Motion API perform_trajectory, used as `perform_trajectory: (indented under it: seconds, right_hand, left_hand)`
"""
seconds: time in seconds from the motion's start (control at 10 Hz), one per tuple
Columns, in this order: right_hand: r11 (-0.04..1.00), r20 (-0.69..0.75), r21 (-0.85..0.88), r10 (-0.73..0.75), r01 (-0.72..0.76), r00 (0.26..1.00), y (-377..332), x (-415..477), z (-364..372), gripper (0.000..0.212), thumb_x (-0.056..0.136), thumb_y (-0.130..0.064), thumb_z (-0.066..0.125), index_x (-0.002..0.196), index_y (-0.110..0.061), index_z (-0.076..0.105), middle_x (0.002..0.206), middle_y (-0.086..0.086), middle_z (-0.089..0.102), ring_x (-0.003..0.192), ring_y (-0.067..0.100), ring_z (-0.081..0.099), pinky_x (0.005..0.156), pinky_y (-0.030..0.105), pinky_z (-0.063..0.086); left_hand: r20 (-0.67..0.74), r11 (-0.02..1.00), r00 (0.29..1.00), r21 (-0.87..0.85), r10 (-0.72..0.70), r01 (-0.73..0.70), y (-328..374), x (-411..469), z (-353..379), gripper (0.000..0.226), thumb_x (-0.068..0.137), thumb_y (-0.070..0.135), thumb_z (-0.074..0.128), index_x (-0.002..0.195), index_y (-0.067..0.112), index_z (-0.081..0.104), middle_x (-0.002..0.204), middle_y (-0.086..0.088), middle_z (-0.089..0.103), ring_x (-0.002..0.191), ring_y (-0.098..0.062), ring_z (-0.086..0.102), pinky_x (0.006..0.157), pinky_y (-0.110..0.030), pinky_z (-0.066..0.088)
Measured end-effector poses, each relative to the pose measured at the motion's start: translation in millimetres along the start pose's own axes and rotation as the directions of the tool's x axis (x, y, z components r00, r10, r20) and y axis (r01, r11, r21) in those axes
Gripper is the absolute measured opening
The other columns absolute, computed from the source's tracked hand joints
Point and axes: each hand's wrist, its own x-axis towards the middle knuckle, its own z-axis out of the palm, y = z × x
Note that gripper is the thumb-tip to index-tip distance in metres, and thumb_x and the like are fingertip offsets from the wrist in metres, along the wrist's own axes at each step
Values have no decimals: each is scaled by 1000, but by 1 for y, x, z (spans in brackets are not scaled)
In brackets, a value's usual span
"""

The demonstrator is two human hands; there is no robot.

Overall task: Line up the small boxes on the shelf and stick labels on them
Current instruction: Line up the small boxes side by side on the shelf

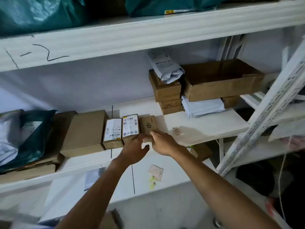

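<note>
Three small cardboard boxes stand side by side near the front edge of the white shelf (206, 124). The left box (113, 132) and the middle box (130, 125) carry white shipping labels. The right box (148, 124) is plain brown with a printed logo. My left hand (134, 148) rests at the front of the middle box, fingers spread. My right hand (162, 142) is closed on the near end of the plain box, which it partly hides. A small strip of labels (177, 131) lies on the shelf just right of my hands.
A larger brown box (84, 133) sits left of the row, with teal and grey mail bags (28, 134) beyond. Stacked boxes (166, 93), a grey parcel (165, 66) and an open carton (221, 80) stand at the back right. A label sheet (155, 172) lies on the lower shelf.
</note>
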Motion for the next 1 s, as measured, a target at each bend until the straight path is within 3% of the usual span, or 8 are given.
perform_trajectory:
  seconds: [0.2, 0.4, 0.6, 0.7, 0.9, 1.0]
  right_hand:
    - [1000, -70, 12, 29, -28, 997, 19, -4, 0, 28, 99, -22, 49, 125, -14, 57, 129, 6, 57, 111, 34, 61, 86, 39, 47]
    - [1000, -31, 10, 26, -26, 999, 35, -3, 0, 33, 100, -27, 47, 128, -13, 56, 130, 8, 56, 113, 35, 60, 89, 39, 46]
    - [1000, -85, -9, 7, -7, 996, 52, -2, -2, 20, 99, -24, 48, 112, -12, 58, 117, 8, 58, 107, 34, 61, 79, 36, 43]
    - [1000, -124, -16, 6, -8, 992, 62, -2, -7, 23, 99, -24, 47, 113, -10, 59, 119, 8, 59, 110, 32, 59, 85, 40, 49]
    - [998, -184, -44, -52, 44, 982, 83, 2, -10, 27, 98, -20, 50, 118, -10, 64, 122, 6, 61, 115, 25, 54, 88, 37, 48]
    - [994, -173, -93, -81, 65, 982, 87, 5, -10, 29, 96, -21, 51, 118, -8, 65, 121, 7, 63, 116, 27, 54, 92, 39, 47]
  left_hand:
    - [-68, 965, 991, 245, 114, -94, -15, 6, -4, 36, 89, 21, 61, 125, 15, 58, 116, -8, 65, 105, -31, 64, 80, -39, 55]
    - [-159, 967, 979, 239, 130, -90, -17, 22, 0, 34, 93, 23, 60, 125, 14, 61, 121, -10, 66, 105, -34, 64, 81, -44, 56]
    - [-135, 970, 980, 215, 147, -116, -9, 34, 13, 44, 100, 52, 43, 120, 19, 62, 122, -4, 67, 108, -27, 64, 84, -41, 54]
    - [-137, 977, 978, 165, 155, -132, 3, 42, 15, 47, 103, 54, 35, 119, 19, 63, 118, -4, 68, 106, -26, 65, 84, -39, 54]
    - [-111, 962, 980, 235, 167, -137, 12, 58, 28, 31, 97, 31, 50, 120, 13, 60, 120, -9, 66, 103, -35, 66, 79, -43, 56]
    - [-110, 956, 982, 269, 154, -120, 9, 61, 33, 44, 95, 38, 44, 128, 13, 59, 130, -9, 64, 115, -33, 62, 92, -45, 54]
